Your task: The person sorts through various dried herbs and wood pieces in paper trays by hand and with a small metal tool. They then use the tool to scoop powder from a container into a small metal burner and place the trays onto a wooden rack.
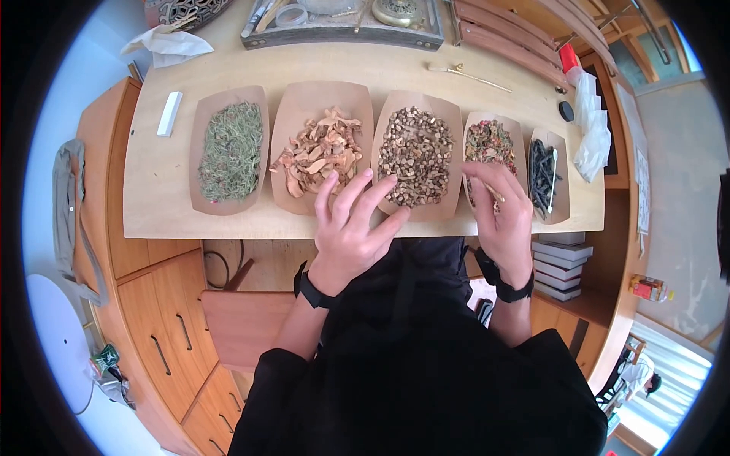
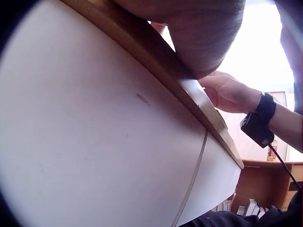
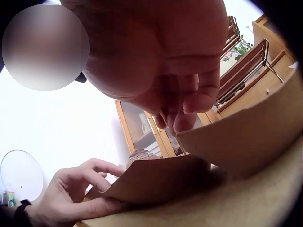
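Observation:
In the head view, my left hand (image 1: 353,239) spreads its fingers over the near ends of two paper trays. One tray (image 1: 287,114) bears pale orange-brown dried slices (image 1: 323,152); the other (image 1: 449,114) bears chopped brown root pieces (image 1: 414,152). The thumb lies at that second tray's near edge. My right hand (image 1: 503,213) is bent over a smaller tray (image 1: 475,120) of mixed red and green dried herbs (image 1: 490,143). Its curled fingers pinch a thin, pale stick-like thing (image 1: 498,197), largely hidden by the hand.
Green dried sprigs (image 1: 232,148) fill a left tray; dark sticks (image 1: 540,175) and a white spoon-like stick (image 1: 553,178) lie in the right one. A white block (image 1: 169,114), brass tool (image 1: 471,74) and black cap (image 1: 566,111) lie around. A wooden utensil tray (image 1: 342,38) stands behind.

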`<state>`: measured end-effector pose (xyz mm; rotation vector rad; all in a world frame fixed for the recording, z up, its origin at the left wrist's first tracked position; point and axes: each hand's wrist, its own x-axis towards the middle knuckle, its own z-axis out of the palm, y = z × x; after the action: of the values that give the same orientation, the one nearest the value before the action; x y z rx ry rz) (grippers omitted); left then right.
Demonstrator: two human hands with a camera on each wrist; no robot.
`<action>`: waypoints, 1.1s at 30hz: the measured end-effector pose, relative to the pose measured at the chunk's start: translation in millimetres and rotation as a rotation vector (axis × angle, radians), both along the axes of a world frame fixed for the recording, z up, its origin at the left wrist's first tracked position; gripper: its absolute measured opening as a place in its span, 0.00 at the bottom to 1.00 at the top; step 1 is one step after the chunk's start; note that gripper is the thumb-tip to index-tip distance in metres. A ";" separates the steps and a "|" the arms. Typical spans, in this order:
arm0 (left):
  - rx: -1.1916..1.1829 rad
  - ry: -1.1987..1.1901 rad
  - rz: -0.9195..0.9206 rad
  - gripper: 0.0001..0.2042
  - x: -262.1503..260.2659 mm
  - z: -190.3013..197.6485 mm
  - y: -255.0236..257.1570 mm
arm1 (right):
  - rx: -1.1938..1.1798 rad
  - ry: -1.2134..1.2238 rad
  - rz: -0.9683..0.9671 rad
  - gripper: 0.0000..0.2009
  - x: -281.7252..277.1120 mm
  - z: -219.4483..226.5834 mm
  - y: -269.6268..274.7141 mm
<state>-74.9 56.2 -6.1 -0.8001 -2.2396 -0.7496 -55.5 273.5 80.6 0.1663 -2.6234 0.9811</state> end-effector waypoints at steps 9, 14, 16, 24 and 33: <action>-0.009 0.006 -0.006 0.06 -0.3 0.8 1.6 | 0.048 -0.037 0.204 0.14 30.4 4.6 -21.8; -0.012 -0.011 -0.005 0.07 0.6 2.4 0.4 | -0.014 0.053 0.148 0.12 -0.3 -11.6 -26.6; -0.011 -0.011 -0.006 0.08 0.3 1.9 0.0 | -0.017 0.056 0.115 0.12 -5.5 -10.2 -26.1; -0.003 -0.014 -0.010 0.09 0.1 1.5 1.0 | 0.018 0.028 -0.022 0.09 11.9 -5.6 -3.2; -0.020 -0.018 0.009 0.09 1.8 3.5 2.7 | -0.032 0.044 0.215 0.09 23.9 -6.2 -18.0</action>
<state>-73.1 58.9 -2.6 -0.7949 -2.2687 -0.7334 -31.6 255.6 74.3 0.4650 -2.5876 1.0745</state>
